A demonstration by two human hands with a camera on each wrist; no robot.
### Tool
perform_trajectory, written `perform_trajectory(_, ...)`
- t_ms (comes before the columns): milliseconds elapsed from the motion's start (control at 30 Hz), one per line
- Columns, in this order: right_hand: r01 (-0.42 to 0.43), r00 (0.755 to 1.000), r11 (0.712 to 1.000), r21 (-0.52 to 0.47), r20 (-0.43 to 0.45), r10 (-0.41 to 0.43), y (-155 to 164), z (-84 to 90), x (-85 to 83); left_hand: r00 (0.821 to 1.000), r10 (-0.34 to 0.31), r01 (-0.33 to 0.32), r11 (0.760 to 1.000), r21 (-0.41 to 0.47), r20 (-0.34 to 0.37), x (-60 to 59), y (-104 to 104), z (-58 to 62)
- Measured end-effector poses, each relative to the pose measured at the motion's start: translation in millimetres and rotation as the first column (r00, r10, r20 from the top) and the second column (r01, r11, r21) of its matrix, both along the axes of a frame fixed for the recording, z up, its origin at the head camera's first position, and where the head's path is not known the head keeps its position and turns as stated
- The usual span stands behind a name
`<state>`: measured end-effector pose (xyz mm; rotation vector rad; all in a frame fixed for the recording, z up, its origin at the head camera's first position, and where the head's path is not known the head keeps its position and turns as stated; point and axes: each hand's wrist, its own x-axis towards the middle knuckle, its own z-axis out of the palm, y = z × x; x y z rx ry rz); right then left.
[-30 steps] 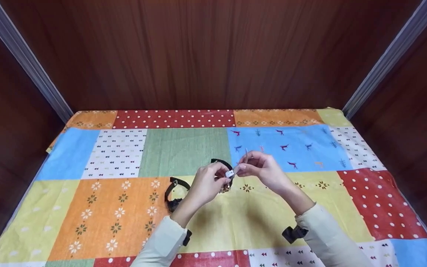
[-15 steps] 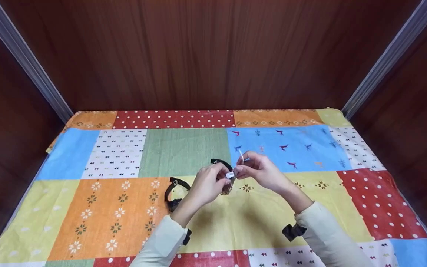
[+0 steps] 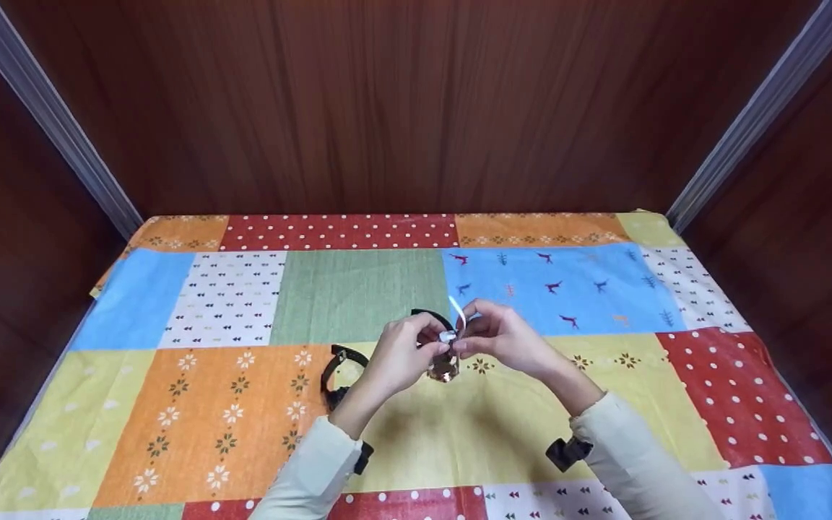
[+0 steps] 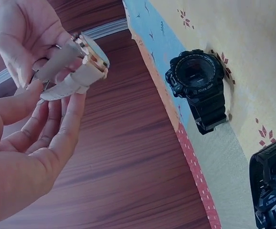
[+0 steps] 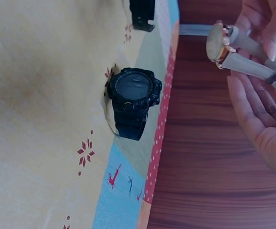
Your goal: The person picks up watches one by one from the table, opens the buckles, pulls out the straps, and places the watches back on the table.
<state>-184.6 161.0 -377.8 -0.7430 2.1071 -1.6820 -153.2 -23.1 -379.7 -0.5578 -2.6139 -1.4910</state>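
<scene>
In the head view, both hands meet over the table around a wristwatch [image 3: 443, 370] with a pale strap and a rose-gold case. My left hand [image 3: 398, 357] pinches the strap near its buckle. From the other side, the fingers of my right hand [image 3: 508, 338] pinch the strap too, and a white strap end [image 3: 457, 307] sticks up between the hands. The left wrist view shows the strap [image 4: 66, 86] bent into a loop, its ends meeting among the fingers, which partly hide the buckle. In the right wrist view, the round dial [image 5: 215, 43] faces away from the hands.
Behind the hands lies a black digital watch [image 5: 133, 88], partly hidden in the head view. A second black watch [image 3: 329, 379] lies left, beside the left forearm. A patchwork cloth [image 3: 235, 426] covers the table; brown wood-grain panels [image 3: 387, 108] stand around it.
My right hand has shifted slightly left and closer to the left hand. The white strap end has swung left, and more of the watch case shows below the fingers.
</scene>
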Motion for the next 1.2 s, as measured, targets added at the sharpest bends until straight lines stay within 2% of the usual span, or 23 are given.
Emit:
perform_trajectory(200,0.015,0.998,0.997,0.078,-0.056,-0.010,0,-3.7,-0.3,1.000,0.001,-0.001,1.000,0.027,0.000,-0.5,-1,0.0)
perform_trajectory(367,0.025,0.998,0.992,0.125,-0.057,-0.018,2,-5.4,0.3,1.000,0.013,-0.014,0.998,0.063,0.021,-2.0,-4,2.1)
perform_trajectory(667,0.049,0.998,0.999,0.005,0.046,-0.050,12,-9.1,-0.3,0.992,0.045,-0.069,0.976,0.205,0.118,-4.9,-11,0.7)
perform_trajectory(933,0.090,0.989,0.992,-0.088,0.122,-0.079,21,-13.1,-3.8,0.987,0.001,-0.062,0.927,0.370,0.162,-9.3,-15,-8.6)
perform_trajectory(1067,0.117,0.982,0.989,-0.092,0.159,-0.101,23,-14.3,-4.7,0.982,-0.016,-0.067,0.906,0.417,0.191,-10.2,-15,-13.4)
perform_trajectory(1200,0.118,0.976,0.989,-0.093,0.193,-0.098,24,-16.4,-4.6,0.980,-0.027,-0.064,0.898,0.436,0.198,-10.1,-13,-17.0)
